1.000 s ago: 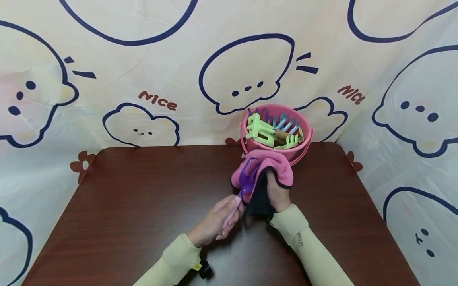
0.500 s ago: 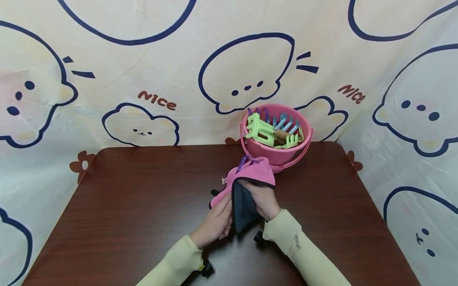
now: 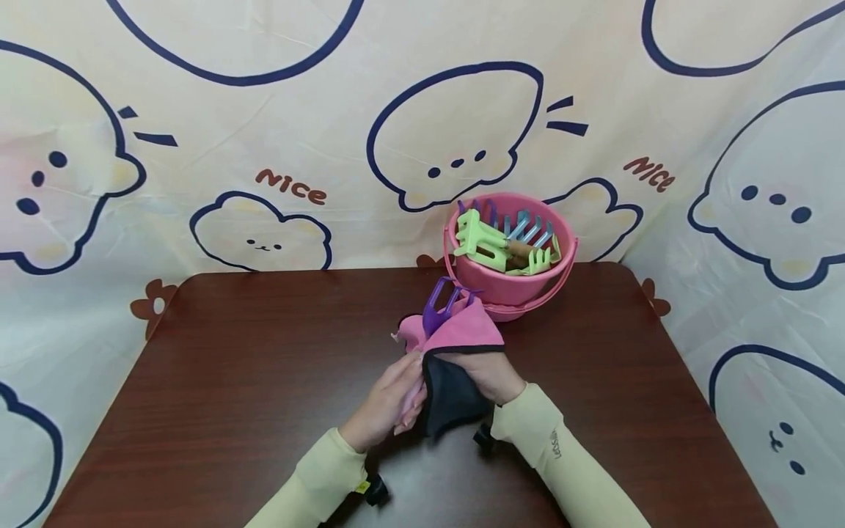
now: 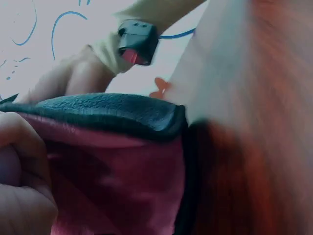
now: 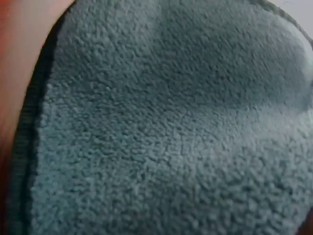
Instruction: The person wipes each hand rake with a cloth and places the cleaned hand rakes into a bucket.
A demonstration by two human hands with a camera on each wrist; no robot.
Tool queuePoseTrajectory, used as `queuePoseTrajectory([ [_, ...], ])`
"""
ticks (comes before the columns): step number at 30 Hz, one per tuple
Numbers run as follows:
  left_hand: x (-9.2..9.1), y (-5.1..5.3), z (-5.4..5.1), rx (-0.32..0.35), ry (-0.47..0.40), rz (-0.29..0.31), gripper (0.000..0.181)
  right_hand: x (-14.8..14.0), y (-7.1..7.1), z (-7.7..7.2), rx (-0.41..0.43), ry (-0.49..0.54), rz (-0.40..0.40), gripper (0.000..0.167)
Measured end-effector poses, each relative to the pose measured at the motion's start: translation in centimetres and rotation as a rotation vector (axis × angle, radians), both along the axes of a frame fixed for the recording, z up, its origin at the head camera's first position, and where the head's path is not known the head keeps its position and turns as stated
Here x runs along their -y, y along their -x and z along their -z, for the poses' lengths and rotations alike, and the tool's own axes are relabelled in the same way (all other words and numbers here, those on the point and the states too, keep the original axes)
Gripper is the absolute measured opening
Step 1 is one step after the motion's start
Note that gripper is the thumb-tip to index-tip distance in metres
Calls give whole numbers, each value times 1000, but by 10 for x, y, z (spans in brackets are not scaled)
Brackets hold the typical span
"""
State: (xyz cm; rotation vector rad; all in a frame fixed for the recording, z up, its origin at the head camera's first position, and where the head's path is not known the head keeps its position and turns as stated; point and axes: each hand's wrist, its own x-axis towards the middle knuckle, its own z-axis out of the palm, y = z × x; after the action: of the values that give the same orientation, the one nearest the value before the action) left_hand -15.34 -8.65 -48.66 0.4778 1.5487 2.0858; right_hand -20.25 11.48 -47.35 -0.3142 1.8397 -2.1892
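Observation:
My left hand (image 3: 386, 403) grips the pale pink handle of a toy rake in the head view. The rake's purple pronged head (image 3: 436, 317) points up and away, partly wrapped by a cloth (image 3: 465, 330). This cloth is pink on one face and dark grey-green on the other, with black edging. My right hand (image 3: 491, 375) holds it around the rake, its fingers hidden under the pink fold. A grey-green flap hangs between both hands. In the left wrist view the cloth (image 4: 117, 181) lies beside my left fingers; in the right wrist view its grey-green face (image 5: 166, 122) covers nearly everything.
A pink bucket (image 3: 505, 290) with its handle lowered stands at the table's back right, just beyond the cloth. Several toy garden tools lie in it, including a green rake (image 3: 480, 240) and a blue rake (image 3: 528, 227). A printed curtain hangs behind the brown table (image 3: 264, 352).
Both hands and the cloth have come down and away from the bucket since a second ago. The cloth hid most of the rake's head half a second ago; more of it shows now.

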Motion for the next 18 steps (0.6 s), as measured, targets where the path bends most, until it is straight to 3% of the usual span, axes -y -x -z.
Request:
queuePoseTrajectory([
  [5, 0, 2, -1, -9, -8, -41, 36, 7, -2, 3, 62, -5, 119, 46],
  [11, 3, 4, -2, -64, 48, -123, 40, 9, 1, 3, -170, 23, 35, 83],
  [12, 3, 4, -2, -84, 63, -141, 40, 10, 1, 3, -172, 26, 11, 83],
  [15, 3, 6, -1, -170, 140, -180, 39, 15, -3, 6, -98, -4, -35, 70],
  [18, 4, 9, 1, -304, 299, -216, 35, 22, -7, 11, 36, -97, -11, 52],
])
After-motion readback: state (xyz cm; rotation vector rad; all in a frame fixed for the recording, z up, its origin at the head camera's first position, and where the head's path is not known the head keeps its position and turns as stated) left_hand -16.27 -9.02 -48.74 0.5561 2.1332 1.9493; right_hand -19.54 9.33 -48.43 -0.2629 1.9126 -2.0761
